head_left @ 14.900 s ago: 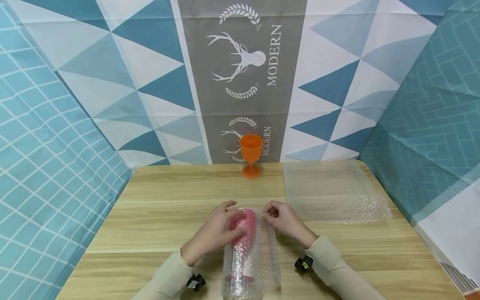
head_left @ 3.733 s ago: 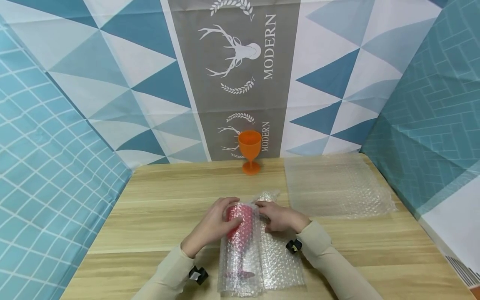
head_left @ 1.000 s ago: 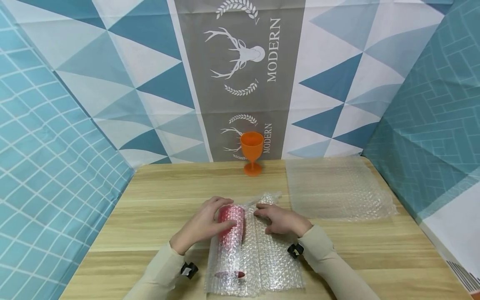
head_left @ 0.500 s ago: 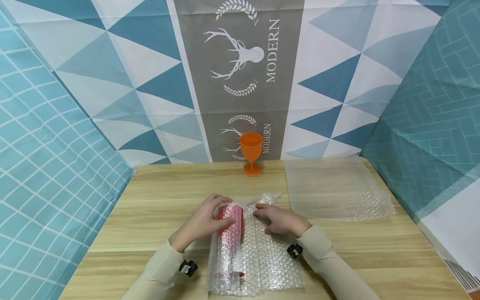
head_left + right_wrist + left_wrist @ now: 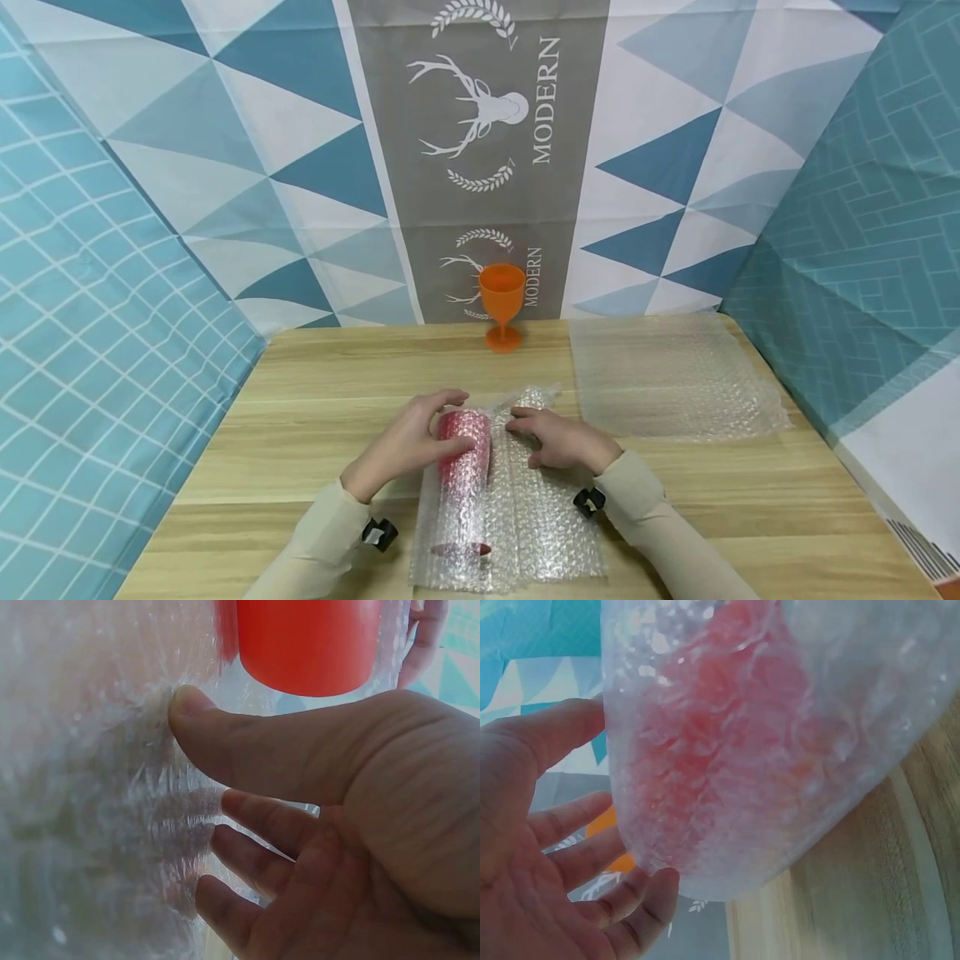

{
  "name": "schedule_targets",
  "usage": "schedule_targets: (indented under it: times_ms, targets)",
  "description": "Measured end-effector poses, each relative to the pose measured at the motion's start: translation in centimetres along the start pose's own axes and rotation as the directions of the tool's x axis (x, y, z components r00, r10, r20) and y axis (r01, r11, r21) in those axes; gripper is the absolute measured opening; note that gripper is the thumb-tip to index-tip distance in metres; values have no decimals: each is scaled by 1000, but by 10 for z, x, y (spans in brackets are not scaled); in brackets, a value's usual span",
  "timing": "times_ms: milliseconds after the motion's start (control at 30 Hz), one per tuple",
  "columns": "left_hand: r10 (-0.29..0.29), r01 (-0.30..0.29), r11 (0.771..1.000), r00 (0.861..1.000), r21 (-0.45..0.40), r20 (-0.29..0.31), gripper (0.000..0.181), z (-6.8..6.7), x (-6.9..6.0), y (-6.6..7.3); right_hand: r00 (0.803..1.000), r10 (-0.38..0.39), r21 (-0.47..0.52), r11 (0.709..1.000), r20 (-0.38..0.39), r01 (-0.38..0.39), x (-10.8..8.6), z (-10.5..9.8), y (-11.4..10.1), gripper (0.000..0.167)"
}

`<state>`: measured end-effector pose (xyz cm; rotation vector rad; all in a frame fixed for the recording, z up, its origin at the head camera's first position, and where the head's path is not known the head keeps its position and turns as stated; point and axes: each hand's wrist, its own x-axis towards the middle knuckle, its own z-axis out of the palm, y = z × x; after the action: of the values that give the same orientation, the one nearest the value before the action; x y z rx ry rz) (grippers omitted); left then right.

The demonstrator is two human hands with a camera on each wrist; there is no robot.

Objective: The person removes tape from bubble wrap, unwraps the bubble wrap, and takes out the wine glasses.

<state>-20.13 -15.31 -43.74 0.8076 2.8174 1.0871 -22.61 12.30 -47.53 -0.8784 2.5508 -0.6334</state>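
A red goblet [image 5: 463, 433] lies on its side under bubble wrap [image 5: 555, 517], its foot toward the near table edge. My left hand [image 5: 401, 442] holds the covered cup, thumb on top and fingers around the rim end. In the left wrist view, the left hand [image 5: 547, 862] has its fingertips against the wrap over the red cup [image 5: 697, 750]. My right hand [image 5: 558, 437] rests its fingertips on the wrap to the goblet's right. The right wrist view has the right hand [image 5: 337, 825] touching the sheet, with bare red cup [image 5: 307, 645] beyond the thumb.
An orange goblet [image 5: 502, 296] stands upright at the back of the wooden table [image 5: 337, 367]. Another bubble wrap sheet [image 5: 667, 379] lies flat at the back right. Patterned cloth [image 5: 480, 200] hangs behind the table.
Compared with several seconds ago, the goblet and my left hand are farther left, with more wrap spread on the right. Since half a second ago, the left fingers have shifted slightly at the rim.
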Motion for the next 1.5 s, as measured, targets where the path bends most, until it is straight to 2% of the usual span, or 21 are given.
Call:
schedule_targets:
  times_ms: [167, 400, 733, 1267, 1500]
  targets:
    - [-16, 16, 1000, 1000, 26, 2, 70, 1, -1, 3, 1000, -13, 0, 1000, -3, 13, 1, 1, 0, 65]
    - [59, -60, 998, 998, -25, -16, 62, -1, 1, 2, 1000, -20, -1, 1000, -17, 20, 0, 1, 1, 65]
    - [35, -37, 999, 996, -30, -79, 57, -5, 0, 3, 999, -23, 4, 1000, -26, 23, 0, 2, 1, 67]
    - [30, -39, 996, 993, -83, -111, 53, -8, 2, 2, 999, -23, 11, 1000, -34, 24, 0, 3, 3, 67]
    - [-3, -13, 990, 994, -143, -113, 53, -8, 2, -2, 999, -31, 12, 999, -37, 31, 1, 4, 3, 67]
